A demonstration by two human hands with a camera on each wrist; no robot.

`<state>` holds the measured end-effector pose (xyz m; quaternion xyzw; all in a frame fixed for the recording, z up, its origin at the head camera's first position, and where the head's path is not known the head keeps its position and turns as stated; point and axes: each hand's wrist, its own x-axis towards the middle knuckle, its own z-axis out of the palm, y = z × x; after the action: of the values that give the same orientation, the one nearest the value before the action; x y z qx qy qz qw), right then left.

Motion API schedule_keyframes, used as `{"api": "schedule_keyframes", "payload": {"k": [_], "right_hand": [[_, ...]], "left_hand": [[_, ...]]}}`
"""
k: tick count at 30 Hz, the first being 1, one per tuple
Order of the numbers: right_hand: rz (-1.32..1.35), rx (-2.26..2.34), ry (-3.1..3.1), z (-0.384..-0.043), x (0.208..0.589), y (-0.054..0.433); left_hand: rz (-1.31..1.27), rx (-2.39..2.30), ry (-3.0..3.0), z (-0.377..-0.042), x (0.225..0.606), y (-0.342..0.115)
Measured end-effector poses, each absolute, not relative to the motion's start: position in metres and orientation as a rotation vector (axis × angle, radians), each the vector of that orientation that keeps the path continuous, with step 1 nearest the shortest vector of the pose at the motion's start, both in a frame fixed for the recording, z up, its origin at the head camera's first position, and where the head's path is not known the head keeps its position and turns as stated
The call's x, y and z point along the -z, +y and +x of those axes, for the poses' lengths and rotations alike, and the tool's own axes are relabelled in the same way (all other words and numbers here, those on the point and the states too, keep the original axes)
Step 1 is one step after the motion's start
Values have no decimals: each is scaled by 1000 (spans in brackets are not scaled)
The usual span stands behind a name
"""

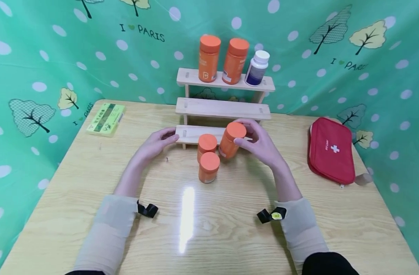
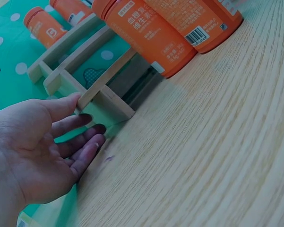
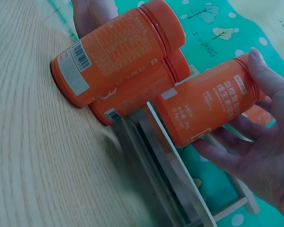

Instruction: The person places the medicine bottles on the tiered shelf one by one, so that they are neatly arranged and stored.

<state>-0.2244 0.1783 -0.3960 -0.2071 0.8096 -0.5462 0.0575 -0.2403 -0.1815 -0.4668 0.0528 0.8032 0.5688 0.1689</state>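
My right hand [image 1: 259, 143] grips an orange bottle [image 1: 228, 141] between thumb and fingers. In the right wrist view this bottle [image 3: 205, 101] is tilted, its base by the edge of the lowest board. Two more orange bottles, one nearer [image 1: 209, 168] and one behind it [image 1: 207, 147], stand on the table before the wooden stepped rack [image 1: 223, 107]. My left hand [image 1: 157, 143] holds the left end of the rack's lowest board; the left wrist view shows the thumb on the board's corner and the fingers [image 2: 87, 151] curled below it.
On the rack's top board stand two orange bottles [image 1: 208, 59] [image 1: 235, 61] and a white-capped bottle [image 1: 256, 68]. A green-yellow box [image 1: 106, 119] lies at the back left. At right are a red first-aid pouch [image 1: 333, 151] and a small translucent object [image 1: 363, 179]. A patterned green cloth [image 1: 126, 65] hangs behind.
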Motion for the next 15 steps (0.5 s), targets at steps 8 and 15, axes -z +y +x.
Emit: {"api": "schedule_keyframes", "payload": {"k": [8, 15], "right_hand": [[-636, 1663, 2494, -232, 384, 178], [-687, 1662, 2545, -254, 362, 170]], "left_hand": [[142, -1640, 2251, -242, 468, -178], [132, -1650, 2247, -243, 468, -181]]}}
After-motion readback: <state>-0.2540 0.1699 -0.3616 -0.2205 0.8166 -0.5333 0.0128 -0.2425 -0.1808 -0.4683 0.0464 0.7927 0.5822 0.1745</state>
